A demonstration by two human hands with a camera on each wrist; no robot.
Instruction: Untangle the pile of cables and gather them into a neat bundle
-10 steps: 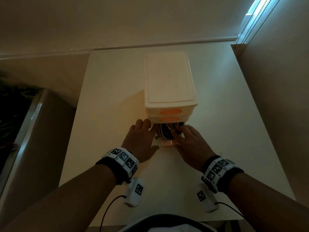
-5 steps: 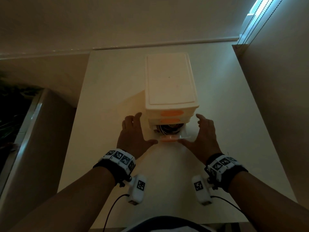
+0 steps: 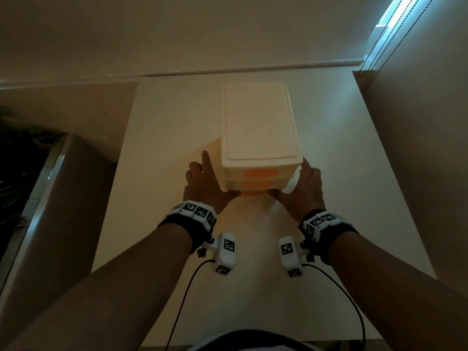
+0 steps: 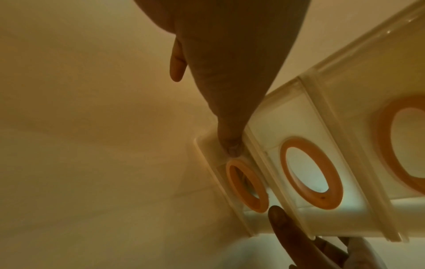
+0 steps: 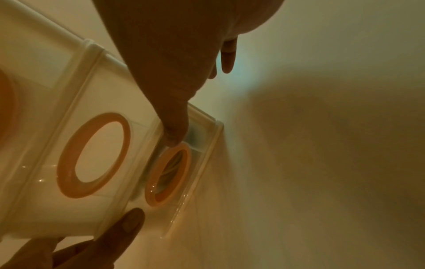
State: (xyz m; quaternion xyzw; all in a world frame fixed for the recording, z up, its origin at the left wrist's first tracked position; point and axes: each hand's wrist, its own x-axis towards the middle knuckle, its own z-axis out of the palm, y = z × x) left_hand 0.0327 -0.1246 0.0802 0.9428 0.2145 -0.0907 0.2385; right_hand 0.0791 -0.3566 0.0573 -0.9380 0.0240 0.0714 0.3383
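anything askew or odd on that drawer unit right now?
Nothing stands out. The drawer unit sits square on the table, its bottom drawer nearly shut. Left hand and right hand flank it, thumbs on the drawer front.

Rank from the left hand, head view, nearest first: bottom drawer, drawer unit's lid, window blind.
1. Bottom drawer: right beside the left hand, whose thumb touches its front.
2. Lid: top of the drawer unit, up and beyond the hand.
3. Window blind: far right corner, well past the table.
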